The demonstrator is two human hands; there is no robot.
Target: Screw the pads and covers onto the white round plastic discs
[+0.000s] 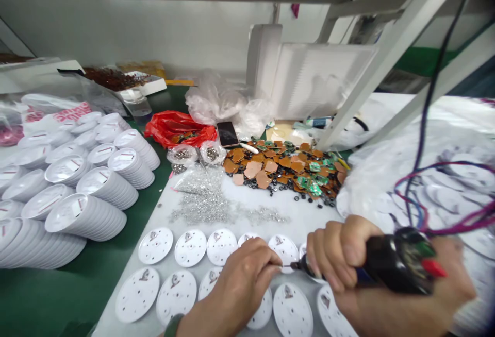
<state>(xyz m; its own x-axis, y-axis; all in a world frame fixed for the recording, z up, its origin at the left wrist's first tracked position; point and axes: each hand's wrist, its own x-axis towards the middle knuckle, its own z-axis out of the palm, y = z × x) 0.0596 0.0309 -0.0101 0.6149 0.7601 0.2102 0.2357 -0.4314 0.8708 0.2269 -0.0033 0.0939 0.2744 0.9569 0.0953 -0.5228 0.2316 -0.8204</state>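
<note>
My right hand (344, 257) is wrapped round a black electric screwdriver (394, 262) held almost level, its bit pointing left. My left hand (243, 280) is pinched at the bit's tip, fingers closed on something too small to make out. Both hands hover over two rows of white round discs (189, 247), each with a small metal part at its centre. Coloured wires (425, 192) run up from the tool's rear end.
A heap of small silver screws (204, 200) lies behind the discs. Orange and green circuit boards (286, 169) with black rings lie further back. Stacks of white discs (88, 208) fill the left side. A phone (227, 133), a red bag (178, 127) and clear bags sit behind.
</note>
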